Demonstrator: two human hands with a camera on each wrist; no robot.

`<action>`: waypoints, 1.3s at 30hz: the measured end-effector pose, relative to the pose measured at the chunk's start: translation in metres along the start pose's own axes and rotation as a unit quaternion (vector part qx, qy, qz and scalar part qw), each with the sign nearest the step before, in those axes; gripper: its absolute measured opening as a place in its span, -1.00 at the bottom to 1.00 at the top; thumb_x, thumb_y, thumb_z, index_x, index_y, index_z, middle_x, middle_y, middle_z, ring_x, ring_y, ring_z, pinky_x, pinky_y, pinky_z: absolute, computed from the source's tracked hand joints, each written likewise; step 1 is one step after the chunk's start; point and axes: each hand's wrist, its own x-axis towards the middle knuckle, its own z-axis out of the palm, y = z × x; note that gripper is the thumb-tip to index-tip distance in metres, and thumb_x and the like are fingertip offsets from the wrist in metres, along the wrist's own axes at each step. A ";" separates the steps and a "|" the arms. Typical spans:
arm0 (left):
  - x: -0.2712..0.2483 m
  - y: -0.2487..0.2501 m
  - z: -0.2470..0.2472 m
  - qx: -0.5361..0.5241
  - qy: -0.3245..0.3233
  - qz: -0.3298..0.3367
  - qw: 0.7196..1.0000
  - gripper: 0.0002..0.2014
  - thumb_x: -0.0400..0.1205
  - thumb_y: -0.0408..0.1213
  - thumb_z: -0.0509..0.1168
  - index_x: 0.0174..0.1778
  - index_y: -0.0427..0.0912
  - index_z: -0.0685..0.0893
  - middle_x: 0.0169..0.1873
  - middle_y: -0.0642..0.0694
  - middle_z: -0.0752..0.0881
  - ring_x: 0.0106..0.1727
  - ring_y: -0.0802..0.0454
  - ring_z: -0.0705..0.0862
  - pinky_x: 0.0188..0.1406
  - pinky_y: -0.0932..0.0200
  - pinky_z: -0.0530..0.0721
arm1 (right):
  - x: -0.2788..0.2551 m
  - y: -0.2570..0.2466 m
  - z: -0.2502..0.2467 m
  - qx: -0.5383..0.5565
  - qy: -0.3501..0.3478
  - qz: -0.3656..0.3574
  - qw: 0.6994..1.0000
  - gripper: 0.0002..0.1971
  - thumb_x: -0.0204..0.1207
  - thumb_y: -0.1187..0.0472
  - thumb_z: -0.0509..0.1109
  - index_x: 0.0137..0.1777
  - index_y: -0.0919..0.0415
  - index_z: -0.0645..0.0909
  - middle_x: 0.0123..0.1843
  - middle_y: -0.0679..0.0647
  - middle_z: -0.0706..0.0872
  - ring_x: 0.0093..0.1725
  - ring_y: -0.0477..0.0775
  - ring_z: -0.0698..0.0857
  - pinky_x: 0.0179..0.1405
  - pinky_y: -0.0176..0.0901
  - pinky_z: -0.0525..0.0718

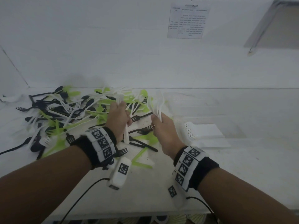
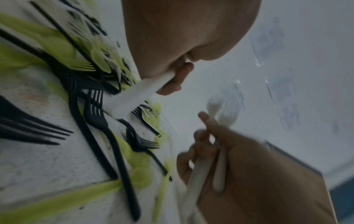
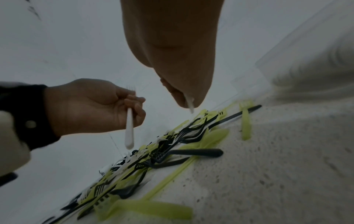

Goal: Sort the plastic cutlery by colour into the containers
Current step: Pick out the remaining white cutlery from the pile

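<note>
speckled white tabletop (image 1: 242, 167) strewn with slim black, lime and white plastic cutlery (image 1: 68, 113), one white fork (image 1: 126, 133) gripped by left hand (image 1: 117, 120), several white pieces (image 1: 157, 104) clutched by right hand (image 1: 163, 131)

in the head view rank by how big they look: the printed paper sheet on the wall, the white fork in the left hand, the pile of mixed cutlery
1. Pile of mixed black, green and white plastic cutlery.
2. Printed paper sheet on the wall.
3. White plastic fork in the left hand, partly hidden.

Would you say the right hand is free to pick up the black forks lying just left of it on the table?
Probably not yet: the right hand already grips a bunch of white cutlery. The black forks lie uncovered close beside it.
</note>
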 end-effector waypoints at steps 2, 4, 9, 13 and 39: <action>-0.009 -0.004 0.008 0.020 -0.038 -0.012 0.999 -0.79 0.82 -0.11 0.15 0.23 -0.18 0.43 -0.36 -0.02 0.39 -0.46 0.13 0.35 -0.43 0.14 0.43 | -0.002 -0.003 0.002 -0.003 -0.042 -0.001 0.999 -0.78 0.76 0.19 0.25 -0.16 0.07 0.51 -0.32 -0.02 0.40 -0.37 -0.03 0.33 -0.24 0.02 0.32; -0.019 -0.007 0.019 0.022 -0.073 -0.035 0.996 -0.69 0.78 -0.01 0.22 0.26 -0.16 0.39 -0.29 -0.07 0.42 -0.40 0.09 0.42 -0.33 0.07 0.50 | -0.009 -0.007 0.007 -0.008 -0.096 -0.008 0.995 -0.73 0.77 0.22 0.23 -0.18 0.05 0.59 -0.36 -0.06 0.50 -0.38 -0.05 0.40 -0.26 -0.03 0.39; -0.018 -0.008 0.024 0.029 -0.032 -0.055 0.998 -0.79 0.76 -0.22 0.13 0.27 -0.20 0.37 0.11 -0.33 0.62 -0.03 -0.19 0.69 -0.27 -0.01 0.64 | -0.017 -0.008 0.015 0.006 -0.168 -0.003 0.986 -0.77 0.81 0.18 0.25 -0.02 0.16 0.70 -0.27 0.00 0.63 -0.29 0.02 0.50 -0.33 -0.24 0.50; -0.013 -0.007 0.014 0.038 -0.013 -0.035 0.999 -0.78 0.76 -0.33 0.08 0.30 -0.24 0.44 0.09 -0.33 0.66 -0.08 -0.16 0.73 -0.27 -0.08 0.77 | -0.014 -0.007 0.009 0.035 -0.144 0.001 0.989 -0.74 0.84 0.09 0.24 0.21 0.04 0.79 -0.11 -0.16 0.80 -0.05 -0.04 0.74 0.07 -0.14 0.72; -0.023 0.000 0.009 0.039 -0.103 -0.042 0.993 -0.65 0.73 -0.42 0.28 0.42 -0.37 0.40 -0.05 -0.25 0.63 -0.29 0.04 0.64 -0.24 0.02 0.70 | -0.008 -0.005 0.009 0.061 -0.127 -0.044 0.989 -0.80 0.85 0.28 0.16 0.33 0.26 0.57 0.00 0.14 0.84 -0.10 -0.03 0.81 -0.10 -0.27 0.74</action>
